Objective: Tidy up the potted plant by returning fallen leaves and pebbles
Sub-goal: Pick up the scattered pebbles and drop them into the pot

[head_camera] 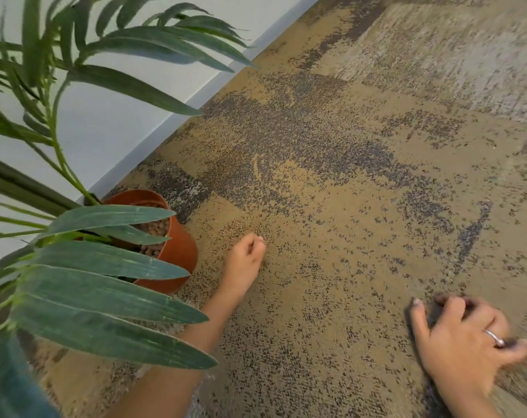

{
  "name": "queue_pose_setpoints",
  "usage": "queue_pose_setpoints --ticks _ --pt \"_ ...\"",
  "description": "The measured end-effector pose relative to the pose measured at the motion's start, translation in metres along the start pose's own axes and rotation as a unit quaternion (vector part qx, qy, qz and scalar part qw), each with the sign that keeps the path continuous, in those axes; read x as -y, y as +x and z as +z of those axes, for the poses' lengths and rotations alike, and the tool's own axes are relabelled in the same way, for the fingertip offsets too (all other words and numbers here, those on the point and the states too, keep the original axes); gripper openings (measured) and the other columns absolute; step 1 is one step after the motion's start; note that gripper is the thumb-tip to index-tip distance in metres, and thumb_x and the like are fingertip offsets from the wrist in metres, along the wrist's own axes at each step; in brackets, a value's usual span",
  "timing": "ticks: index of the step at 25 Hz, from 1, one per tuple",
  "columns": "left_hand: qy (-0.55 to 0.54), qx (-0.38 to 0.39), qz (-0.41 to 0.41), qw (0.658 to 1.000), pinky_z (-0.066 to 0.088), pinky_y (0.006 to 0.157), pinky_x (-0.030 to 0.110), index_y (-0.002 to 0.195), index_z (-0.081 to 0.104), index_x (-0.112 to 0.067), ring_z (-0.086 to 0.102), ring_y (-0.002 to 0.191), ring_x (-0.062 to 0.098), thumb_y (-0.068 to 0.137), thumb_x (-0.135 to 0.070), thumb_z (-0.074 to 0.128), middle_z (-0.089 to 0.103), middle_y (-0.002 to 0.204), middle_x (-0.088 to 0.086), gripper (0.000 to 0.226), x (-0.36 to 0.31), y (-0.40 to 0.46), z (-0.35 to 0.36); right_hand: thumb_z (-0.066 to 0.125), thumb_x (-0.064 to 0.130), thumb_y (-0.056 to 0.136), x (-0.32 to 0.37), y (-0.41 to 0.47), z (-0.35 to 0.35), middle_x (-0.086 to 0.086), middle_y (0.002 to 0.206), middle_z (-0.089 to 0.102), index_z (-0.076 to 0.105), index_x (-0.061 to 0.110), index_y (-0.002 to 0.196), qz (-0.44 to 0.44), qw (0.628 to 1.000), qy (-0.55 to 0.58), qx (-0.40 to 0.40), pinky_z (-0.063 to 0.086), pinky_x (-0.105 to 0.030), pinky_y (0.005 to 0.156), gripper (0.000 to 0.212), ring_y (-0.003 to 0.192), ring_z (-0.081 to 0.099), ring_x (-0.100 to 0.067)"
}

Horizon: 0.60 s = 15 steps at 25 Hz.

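An orange pot (179,251) stands on the carpet by the wall, with brown pebbles (155,229) filling its top. Long green leaves (105,285) of the plant hang over the pot and hide most of it. My left hand (245,262) rests on the carpet just right of the pot, fingers curled into a loose fist; whether anything is inside it is hidden. My right hand (464,345), blurred and wearing a ring, sits low at the right with bent fingers pressed on the carpet over a dark patch. No loose pebble or leaf shows clearly on the floor.
A mottled tan and dark grey carpet (346,176) covers the floor. The pale wall (111,116) and its baseboard run diagonally behind the pot, from upper right to lower left.
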<state>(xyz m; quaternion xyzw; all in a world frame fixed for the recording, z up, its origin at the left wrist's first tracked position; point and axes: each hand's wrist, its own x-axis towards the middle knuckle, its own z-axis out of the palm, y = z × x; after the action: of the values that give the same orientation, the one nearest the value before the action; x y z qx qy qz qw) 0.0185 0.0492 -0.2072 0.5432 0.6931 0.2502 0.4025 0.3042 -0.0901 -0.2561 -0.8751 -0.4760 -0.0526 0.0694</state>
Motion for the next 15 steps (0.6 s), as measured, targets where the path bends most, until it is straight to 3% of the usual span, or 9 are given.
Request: queue_pose_setpoints --ticks 1,3,5,10,13,15 --pt "-0.177 0.025 -0.072 0.981 0.027 0.036 0.016 0.080 0.052 -0.006 0.032 0.043 0.008 0.096 -0.018 0.040 0.045 0.058 -0.003 0.023 -0.007 -0.009 0.003 0.034 0.054 0.090 0.000 0.001 -0.001 -0.027 0.114 0.042 0.048 0.003 0.095 0.000 1.000 0.000 0.008 0.020 -0.068 0.102 0.054 0.114 0.039 -0.039" --pt "-0.450 0.052 -0.172 0.875 0.023 0.031 0.014 0.074 0.050 -0.012 0.028 0.038 0.007 0.096 -0.017 0.038 0.040 0.053 -0.005 0.026 -0.023 -0.028 0.007 0.034 0.055 0.090 -0.002 0.002 -0.003 -0.027 0.115 0.043 0.048 0.002 0.094 -0.002 1.000 -0.008 0.027 0.021 -0.069 0.101 0.055 0.113 0.040 -0.039" --pt "-0.560 0.049 -0.194 0.804 0.022 0.029 0.013 0.069 0.050 -0.013 0.028 0.036 0.005 0.095 -0.018 0.037 0.037 0.051 -0.005 0.030 -0.028 -0.043 0.010 0.035 0.056 0.091 -0.008 0.003 -0.010 -0.026 0.118 0.044 0.050 0.003 0.098 -0.005 0.998 -0.013 0.056 0.021 -0.070 0.102 0.056 0.117 0.040 -0.040" --pt "-0.617 0.047 -0.208 0.757 0.021 0.026 0.015 0.065 0.050 -0.012 0.031 0.033 0.005 0.091 -0.016 0.036 0.039 0.048 -0.004 0.030 -0.017 -0.069 0.002 0.037 0.054 0.090 -0.026 -0.022 -0.023 -0.020 0.148 0.037 0.047 0.012 0.137 -0.077 0.979 0.025 0.185 0.015 -0.072 0.106 0.064 0.136 0.034 -0.041" --pt "-0.633 0.060 -0.228 0.737 0.021 0.029 0.013 0.065 0.051 -0.010 0.034 0.035 0.009 0.079 -0.011 0.035 0.041 0.049 0.000 0.022 -0.007 -0.079 -0.007 0.015 0.063 0.095 -0.033 -0.035 -0.033 -0.003 0.163 0.003 0.009 0.029 0.150 -0.071 0.958 0.023 0.277 0.011 -0.069 0.110 0.065 0.148 0.012 -0.032" --pt "-0.612 0.075 -0.239 0.750 0.023 0.030 0.013 0.069 0.052 -0.009 0.037 0.038 0.010 0.077 -0.012 0.034 0.045 0.055 0.002 0.020 -0.002 -0.082 -0.011 0.005 0.065 0.091 -0.037 -0.040 -0.036 0.004 0.156 -0.027 -0.014 0.033 0.148 -0.065 0.945 0.039 0.318 0.003 -0.064 0.114 0.068 0.149 -0.011 -0.026"
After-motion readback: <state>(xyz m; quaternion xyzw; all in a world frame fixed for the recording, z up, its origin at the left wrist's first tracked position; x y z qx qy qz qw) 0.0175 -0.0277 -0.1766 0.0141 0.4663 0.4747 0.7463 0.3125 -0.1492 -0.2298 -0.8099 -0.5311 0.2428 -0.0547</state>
